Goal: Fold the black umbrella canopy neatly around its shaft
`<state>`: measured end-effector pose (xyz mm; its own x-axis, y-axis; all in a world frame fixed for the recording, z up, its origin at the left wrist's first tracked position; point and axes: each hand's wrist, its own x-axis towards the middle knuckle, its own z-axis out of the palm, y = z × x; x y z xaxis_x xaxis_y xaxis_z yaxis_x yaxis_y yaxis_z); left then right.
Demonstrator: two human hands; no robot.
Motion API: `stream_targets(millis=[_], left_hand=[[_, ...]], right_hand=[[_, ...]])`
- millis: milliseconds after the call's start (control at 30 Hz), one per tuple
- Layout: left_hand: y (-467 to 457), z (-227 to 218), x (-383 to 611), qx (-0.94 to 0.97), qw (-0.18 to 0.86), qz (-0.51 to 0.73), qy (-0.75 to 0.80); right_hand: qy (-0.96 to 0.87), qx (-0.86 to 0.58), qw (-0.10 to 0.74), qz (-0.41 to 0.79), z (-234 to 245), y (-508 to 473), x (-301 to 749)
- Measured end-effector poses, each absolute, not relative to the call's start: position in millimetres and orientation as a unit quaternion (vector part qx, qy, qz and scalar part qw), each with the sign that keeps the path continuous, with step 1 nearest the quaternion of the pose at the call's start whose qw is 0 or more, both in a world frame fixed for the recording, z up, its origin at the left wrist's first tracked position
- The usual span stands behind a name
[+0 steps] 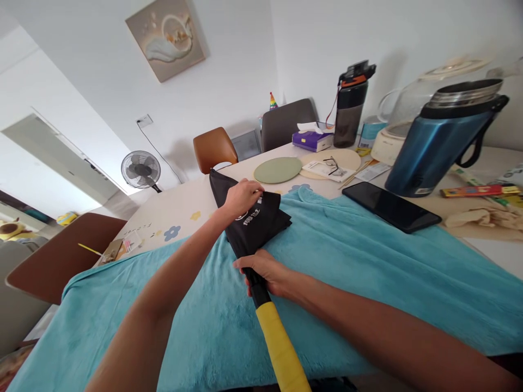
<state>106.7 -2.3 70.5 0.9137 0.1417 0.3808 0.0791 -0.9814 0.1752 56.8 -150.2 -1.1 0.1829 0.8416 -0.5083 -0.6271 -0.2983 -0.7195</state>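
A black umbrella (250, 240) – loose, pointed folds, wrapped yellow handle (281, 345) – slants over the plush blanket (339, 250), tip (212, 173) far and leftward, handle near. Right hand (267, 272) clamps its shaft (260, 295); left hand (244, 197) bunches fingers over the folds – grip unclear.

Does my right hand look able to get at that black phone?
Probably, once freed: the right hand is around the black umbrella, but only turquoise blanket lies between that hand and the phone.
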Motion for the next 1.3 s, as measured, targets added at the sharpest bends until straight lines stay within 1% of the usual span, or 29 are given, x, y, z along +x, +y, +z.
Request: stream_targets(millis=[67,200,267,333,467,633,767,867,967,1067,1133,1200,1267,1300], left_hand=[[-0.7,79.3,92.3,0.954,0.131,0.253,0.1],[11.3,90.4,51.7,0.869,0.376,0.281,0.155],[20.6,88.7,25.7,0.819,0.466,0.29,0.169],[30.3,81.2,-1.9,0.78,0.506,0.312,0.195],[45.1,53.3,-51.9,0.738,0.538,0.316,0.257],[53.3,18.3,-84.2,0.727,0.55,0.268,0.312],[60.4,3.6,-87.7,0.737,0.531,0.243,0.341],[66.2,-3.3,-88.6,0.76,0.494,0.228,0.354],[72.2,-4.0,-92.0,0.805,0.45,0.178,0.344],[79.0,7.7,-95.0,0.867,0.359,0.124,0.323],[80.2,20.8,-92.9,0.885,0.276,0.157,0.341],[74.2,32.6,-85.2,0.879,0.232,0.226,0.351],[60.0,37.3,-71.3,0.878,0.244,0.259,0.319],[50.9,35.9,-62.8,0.885,0.258,0.255,0.294]], right_hand=[[-0.099,-0.503,0.581,0.632,-0.9,-149.5,57.1],[-0.097,-0.497,0.582,0.636,-1.1,-148.5,57.8],[-0.098,-0.489,0.586,0.639,-0.7,-148.2,58.3],[-0.092,-0.489,0.581,0.645,0.6,-148.2,58.7],[-0.079,-0.502,0.559,0.656,3.5,-148.8,59.8],[-0.078,-0.451,0.578,0.676,3.9,-149.8,61.3],[-0.053,-0.434,0.595,0.674,4.8,-149.1,63.2],[-0.042,-0.44,0.605,0.662,5.9,-148.4,63.7],[-0.036,-0.46,0.603,0.651,6.5,-148.1,62.2],[-0.036,-0.478,0.599,0.641,6.4,-147.9,59.9],[-0.038,-0.484,0.598,0.638,6.1,-147.7,58.8],[-0.041,-0.496,0.592,0.634,6.1,-147.6,57.9],[-0.043,-0.509,0.584,0.632,6.6,-147.7,57.3],[-0.045,-0.512,0.58,0.631,7.1,-147.9,57.1]])
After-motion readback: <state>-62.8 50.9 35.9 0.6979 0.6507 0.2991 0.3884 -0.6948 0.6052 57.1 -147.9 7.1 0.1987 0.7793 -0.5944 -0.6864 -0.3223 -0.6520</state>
